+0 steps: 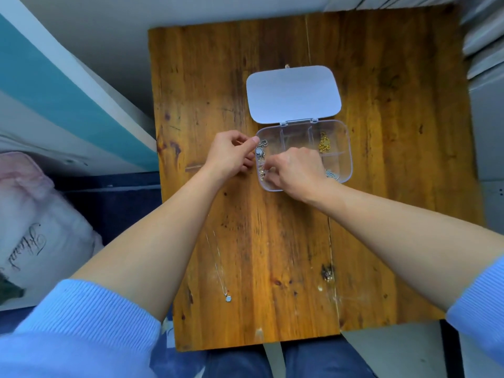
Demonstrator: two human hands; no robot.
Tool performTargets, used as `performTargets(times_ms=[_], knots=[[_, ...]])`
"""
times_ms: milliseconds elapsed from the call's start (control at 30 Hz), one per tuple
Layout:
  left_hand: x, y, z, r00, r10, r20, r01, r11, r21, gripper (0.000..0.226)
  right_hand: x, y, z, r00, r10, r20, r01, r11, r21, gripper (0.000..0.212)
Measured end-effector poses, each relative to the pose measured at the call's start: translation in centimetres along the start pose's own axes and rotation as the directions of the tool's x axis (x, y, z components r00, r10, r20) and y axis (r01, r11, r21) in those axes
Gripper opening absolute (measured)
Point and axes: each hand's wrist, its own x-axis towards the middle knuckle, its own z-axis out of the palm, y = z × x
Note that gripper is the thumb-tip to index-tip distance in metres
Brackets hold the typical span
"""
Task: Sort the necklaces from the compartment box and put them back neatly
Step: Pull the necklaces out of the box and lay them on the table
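Our left hand (231, 155) pinches the silver necklace (260, 151) at the box (345, 148) edge; our right hand (293, 169) closes on tangled chains inside. We'd best lift slowly, teasing strands apart.

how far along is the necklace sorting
Early. Done: the compartment box lies open and one thin necklace is laid out on the table. In hand: left hand and right hand work a silver chain at the box's left end. Left: the gold necklace and the others inside.
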Motion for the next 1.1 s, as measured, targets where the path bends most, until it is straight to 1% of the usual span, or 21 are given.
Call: performTargets(times_ms=[100, 300, 367, 400, 467, 533, 600, 667, 700, 767, 833, 900, 933, 1000, 1067, 1100], knots=[[-0.1, -0.3, 0.0, 1.000, 0.002, 0.000, -0.002, 1.000, -0.002, 0.032, -0.3, 0.3, 0.7, 0.999, -0.019, -0.046, 0.021, 0.999, 0.039, 0.026], [-0.4, -0.5, 0.0, 1.000, -0.005, 0.005, 0.005, 1.000, -0.015, 0.030, -0.2, 0.8, 1.0, 0.999, 0.009, -0.051, -0.002, 0.989, 0.148, 0.021], [-0.5, -0.5, 0.0, 1.000, -0.009, 0.004, 0.009, 1.000, -0.022, 0.032, -0.9, 1.3, 1.0, 0.996, 0.058, -0.064, -0.040, 0.966, 0.256, 0.018], [-0.6, -0.5, 0.1, 1.000, -0.010, -0.001, 0.010, 1.000, -0.021, 0.033, -1.5, 1.5, 0.8, 0.993, 0.101, -0.058, -0.075, 0.935, 0.348, 0.015], [-0.8, -0.5, 0.3, 0.999, 0.004, -0.035, -0.004, 1.000, 0.002, 0.032, -2.7, 2.2, 0.5, 0.976, 0.216, -0.033, -0.161, 0.812, 0.561, 0.007], [-1.0, -0.7, 0.4, 0.990, 0.068, -0.126, -0.057, 0.994, 0.089, 0.027, -3.9, 3.0, -0.2, 0.944, 0.328, 0.024, -0.247, 0.659, 0.710, 0.008], [-1.6, -0.6, 0.6, 0.955, 0.199, -0.221, -0.147, 0.962, 0.231, 0.019, -5.1, 3.9, -1.0, 0.912, 0.391, 0.128, -0.328, 0.506, 0.797, 0.011], [-2.6, -0.4, 1.0, 0.902, 0.361, -0.235, -0.257, 0.889, 0.380, 0.012, -6.3, 4.7, -1.8, 0.881, 0.416, 0.227, -0.392, 0.372, 0.841, 0.013], [-3.2, -0.3, 1.3, 0.878, 0.437, -0.196, -0.315, 0.835, 0.451, 0.011, -6.8, 5.0, -2.0, 0.866, 0.422, 0.268, -0.416, 0.313, 0.854, 0.014], [-4.5, -0.3, 2.2, 0.844, 0.534, -0.042, -0.417, 0.704, 0.575, 0.012, -7.8, 5.4, -2.5, 0.849, 0.430, 0.307, -0.436, 0.240, 0.867, 0.012], [-5.7, -0.5, 3.5, 0.814, 0.566, 0.131, -0.500, 0.569, 0.653, 0.013, -8.8, 5.7, -2.6, 0.840, 0.449, 0.303, -0.435, 0.225, 0.872, 0.009], [-6.3, -0.7, 4.9, 0.791, 0.556, 0.256, -0.549, 0.460, 0.698, 0.018, -9.6, 6.0, -2.5, 0.820, 0.472, 0.324, -0.450, 0.182, 0.874, 0.012], [-6.4, -0.8, 5.4, 0.783, 0.548, 0.294, -0.561, 0.418, 0.715, 0.022, -9.9, 6.1, -2.4, 0.803, 0.477, 0.357, -0.467, 0.132, 0.874, 0.013], [-6.4, -0.8, 6.6, 0.775, 0.524, 0.354, -0.573, 0.348, 0.742, 0.028, -10.4, 6.6, -2.2, 0.763, 0.464, 0.450, -0.498, -0.023, 0.867, 0.017], [-6.2, -0.6, 7.4, 0.780, 0.487, 0.393, -0.573, 0.301, 0.763, 0.031, -10.6, 6.9, -2.1, 0.744, 0.414, 0.525, -0.499, -0.177, 0.848, 0.020], [-6.1, -0.5, 7.9, 0.781, 0.474, 0.405, -0.574, 0.294, 0.764, 0.032, -10.8, 7.1, -2.1, 0.744, 0.386, 0.546, -0.494, -0.233, 0.838, 0.020]])
